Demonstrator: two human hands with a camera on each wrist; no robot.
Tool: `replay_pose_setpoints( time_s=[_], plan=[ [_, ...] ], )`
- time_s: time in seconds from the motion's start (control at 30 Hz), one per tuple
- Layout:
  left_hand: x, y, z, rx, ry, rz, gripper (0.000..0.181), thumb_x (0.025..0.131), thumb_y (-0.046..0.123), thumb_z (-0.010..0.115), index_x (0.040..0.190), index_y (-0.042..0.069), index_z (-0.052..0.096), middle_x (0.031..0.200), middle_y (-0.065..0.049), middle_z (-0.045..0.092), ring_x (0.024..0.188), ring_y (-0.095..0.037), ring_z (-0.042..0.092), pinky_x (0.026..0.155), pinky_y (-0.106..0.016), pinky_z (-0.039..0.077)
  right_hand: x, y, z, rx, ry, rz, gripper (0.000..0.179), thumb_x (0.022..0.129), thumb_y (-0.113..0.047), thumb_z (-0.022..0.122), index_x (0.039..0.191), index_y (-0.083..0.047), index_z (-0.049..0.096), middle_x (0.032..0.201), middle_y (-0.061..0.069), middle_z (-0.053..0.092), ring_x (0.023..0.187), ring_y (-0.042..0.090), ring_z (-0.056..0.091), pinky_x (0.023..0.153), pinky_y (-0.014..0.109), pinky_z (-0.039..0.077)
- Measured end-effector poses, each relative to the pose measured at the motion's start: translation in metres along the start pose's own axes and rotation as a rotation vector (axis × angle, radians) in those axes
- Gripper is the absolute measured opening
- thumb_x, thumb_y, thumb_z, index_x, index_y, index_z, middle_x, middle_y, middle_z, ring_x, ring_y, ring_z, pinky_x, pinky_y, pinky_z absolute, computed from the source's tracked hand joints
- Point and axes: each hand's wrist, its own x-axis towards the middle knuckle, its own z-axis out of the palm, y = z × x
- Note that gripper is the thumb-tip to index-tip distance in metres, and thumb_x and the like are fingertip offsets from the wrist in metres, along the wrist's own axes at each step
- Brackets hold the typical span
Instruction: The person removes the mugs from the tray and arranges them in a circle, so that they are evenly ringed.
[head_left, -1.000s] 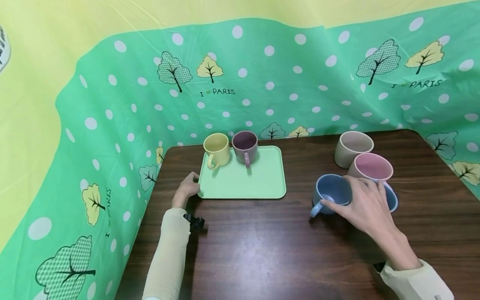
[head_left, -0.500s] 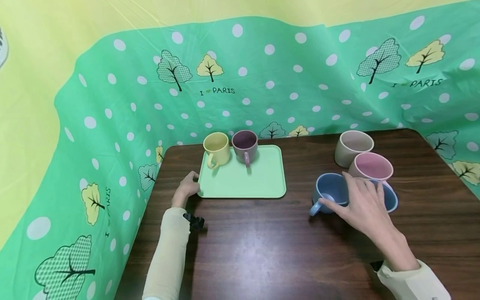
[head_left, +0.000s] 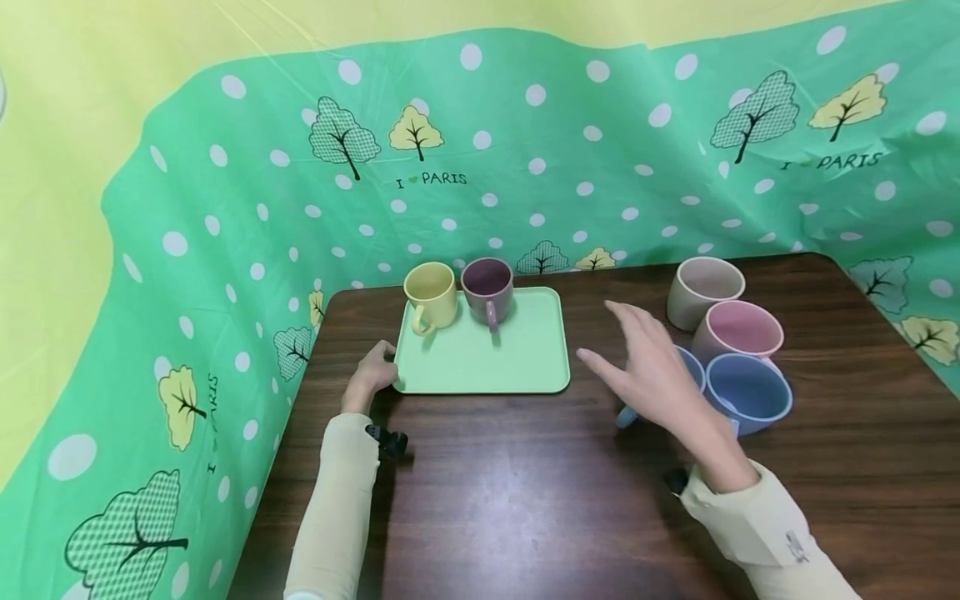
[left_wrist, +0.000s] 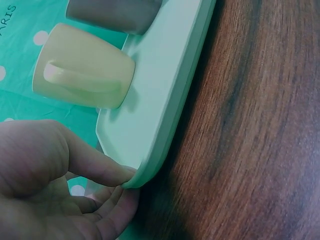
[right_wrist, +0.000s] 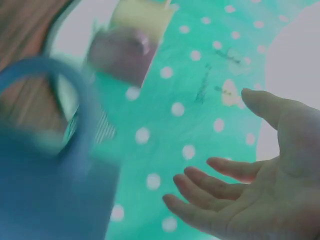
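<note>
My left hand (head_left: pixel 372 372) pinches the front left corner of a light green tray (head_left: pixel 495 367); in the left wrist view the thumb lies on the rim and the fingers are below it. On the tray's back part stand a yellow mug (head_left: pixel 437 304) and a purple mug (head_left: pixel 489 298), both upright with handles toward me. My right hand (head_left: pixel 651 371), fingers spread and holding nothing, is over a blue mug (head_left: pixel 627 416) and partly hides it. That mug's handle (right_wrist: pixel 85 100) looms blurred in the right wrist view. A second blue mug (head_left: pixel 752 400) stands to its right.
Behind the blue mugs stand a pink mug (head_left: pixel 738 332) and a greyish mug (head_left: pixel 693 296), grouped closely on the dark wooden table (head_left: pixel 510 500). A green and yellow printed cloth (head_left: pixel 525 142) hangs along the back and left of the table.
My right hand has let go of the left blue mug and moved left and away from it, its fingers spreading. The left hand stays on the tray's corner.
</note>
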Motion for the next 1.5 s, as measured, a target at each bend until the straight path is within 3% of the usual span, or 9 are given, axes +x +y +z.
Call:
replay_pose_setpoints(
  time_s=[0.4, 0.53, 0.7, 0.83, 0.97, 1.1, 1.27, 1.5],
  plan=[
    [0.001, 0.001, -0.002, 0.011, 0.02, -0.006, 0.049, 0.083, -0.002, 0.039, 0.13, 0.007, 0.04, 0.123, -0.02, 0.044, 0.084, -0.029, 0.041, 0.07, -0.035, 0.034, 0.074, -0.029, 0.043, 0.163, -0.198, 0.037, 0.08, 0.087, -0.04, 0.065, 0.148, -0.004, 0.027, 0.148, 0.018, 0.032, 0.131, 0.034, 0.04, 0.104, 0.051, 0.037],
    [0.002, 0.001, -0.002, 0.013, 0.024, -0.007, 0.048, 0.082, -0.002, 0.039, 0.129, 0.007, 0.041, 0.121, -0.02, 0.045, 0.084, -0.029, 0.041, 0.07, -0.035, 0.034, 0.095, -0.03, 0.06, 0.196, -0.253, 0.074, 0.083, 0.087, -0.037, 0.065, 0.149, -0.003, 0.022, 0.149, 0.02, 0.03, 0.128, 0.035, 0.043, 0.102, 0.049, 0.04],
    [0.002, -0.002, -0.002, 0.009, 0.027, -0.01, 0.048, 0.083, -0.002, 0.039, 0.13, 0.007, 0.041, 0.112, -0.019, 0.047, 0.077, -0.026, 0.04, 0.068, -0.034, 0.034, 0.117, -0.026, 0.083, 0.206, -0.311, 0.138, 0.089, 0.087, -0.039, 0.066, 0.15, 0.001, 0.017, 0.152, 0.024, 0.024, 0.137, 0.036, 0.033, 0.108, 0.05, 0.033],
    [0.002, -0.004, -0.002, 0.004, 0.025, -0.007, 0.047, 0.083, -0.002, 0.039, 0.13, 0.008, 0.042, 0.097, -0.015, 0.046, 0.068, -0.023, 0.036, 0.064, -0.033, 0.034, 0.13, -0.023, 0.1, 0.245, -0.296, 0.192, 0.096, 0.084, -0.04, 0.069, 0.151, 0.001, 0.013, 0.154, 0.024, 0.019, 0.142, 0.038, 0.024, 0.111, 0.051, 0.029],
    [0.002, -0.004, 0.0, -0.001, 0.03, -0.007, 0.049, 0.083, -0.002, 0.04, 0.13, 0.008, 0.042, 0.085, -0.01, 0.042, 0.064, -0.021, 0.035, 0.063, -0.032, 0.034, 0.142, -0.019, 0.11, 0.263, -0.275, 0.191, 0.101, 0.082, -0.041, 0.072, 0.152, -0.003, 0.01, 0.156, 0.021, 0.013, 0.143, 0.036, 0.022, 0.112, 0.05, 0.027],
    [0.002, -0.002, 0.001, -0.008, 0.03, -0.008, 0.051, 0.082, -0.002, 0.04, 0.132, 0.008, 0.041, 0.087, -0.011, 0.043, 0.069, -0.023, 0.039, 0.067, -0.033, 0.035, 0.156, -0.007, 0.117, 0.278, -0.3, 0.15, 0.103, 0.08, -0.04, 0.074, 0.153, -0.006, 0.009, 0.158, 0.017, 0.01, 0.145, 0.034, 0.016, 0.114, 0.05, 0.022],
    [0.004, -0.002, 0.002, -0.013, 0.031, -0.013, 0.051, 0.082, -0.002, 0.041, 0.132, 0.007, 0.041, 0.105, -0.017, 0.047, 0.081, -0.027, 0.043, 0.071, -0.035, 0.035, 0.166, 0.007, 0.124, 0.337, -0.36, 0.151, 0.106, 0.08, -0.036, 0.075, 0.154, -0.011, 0.003, 0.16, 0.015, 0.006, 0.147, 0.033, 0.009, 0.116, 0.051, 0.015],
    [0.004, -0.001, 0.0, 0.008, 0.037, -0.006, 0.049, 0.081, -0.002, 0.041, 0.13, 0.007, 0.043, 0.107, -0.017, 0.048, 0.085, -0.029, 0.044, 0.074, -0.036, 0.036, 0.167, 0.01, 0.133, 0.422, -0.356, 0.167, 0.104, 0.081, -0.033, 0.075, 0.155, -0.014, 0.004, 0.159, 0.013, 0.012, 0.145, 0.033, 0.017, 0.114, 0.052, 0.021]
  ],
)
